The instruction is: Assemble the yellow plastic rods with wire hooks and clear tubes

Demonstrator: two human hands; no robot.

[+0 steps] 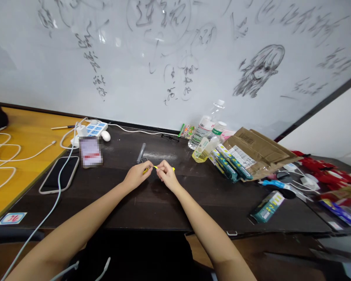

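Observation:
Both hands meet above the dark table, fingertips close together and closed. My left hand [137, 176] grips a small yellow-and-dark piece [147, 170], mostly covered by its fingers. In a pinch, my right hand [168, 178] holds a thin yellow piece [155, 167] whose tip points toward the left hand. A bit of yellow also shows behind the right fingers. Whether the yellow parts belong to one thing, I cannot tell; their kind is too small to make out. Just beyond the left hand lies a grey, semi-clear tube [140, 153], with a thin dark bent piece [144, 159] beside it.
A phone [60, 175], a white power strip [95, 128] and cables lie on the left. Water bottles [203, 127], green boxes [232, 164] and brown packages [257, 150] crowd the right. Folded glasses [170, 137] rest below the whiteboard [119, 78].

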